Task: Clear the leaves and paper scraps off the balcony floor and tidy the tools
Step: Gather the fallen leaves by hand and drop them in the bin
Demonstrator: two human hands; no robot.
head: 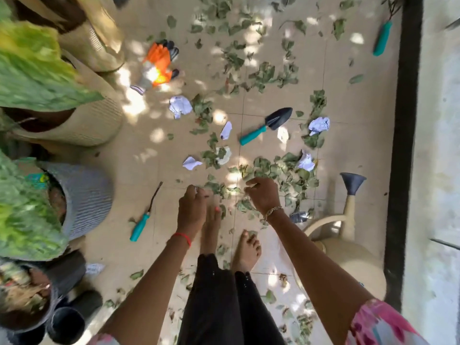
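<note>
Dry green leaves [273, 170] lie all over the tiled floor [154, 170], thickest in front of my bare feet. Crumpled paper scraps [180, 105] lie among them, such as two scraps [319, 125] [191, 163]. My left hand [191, 210] reaches down with curled fingers and pinches a small pale scrap at its fingertips. My right hand [262, 196] curls its fingers round leaves at the near edge of the pile. A teal-handled trowel [268, 125], a teal-handled weeder [144, 216], another teal-handled tool [382, 38] and orange gloves [159, 61] lie loose on the floor.
A beige watering can [348, 247] stands right of my feet. Beige pots [94, 123] and a grey pot [86, 195] with leafy plants line the left side. Black pots [66, 324] stand at the lower left. A black door threshold [404, 145] runs along the right.
</note>
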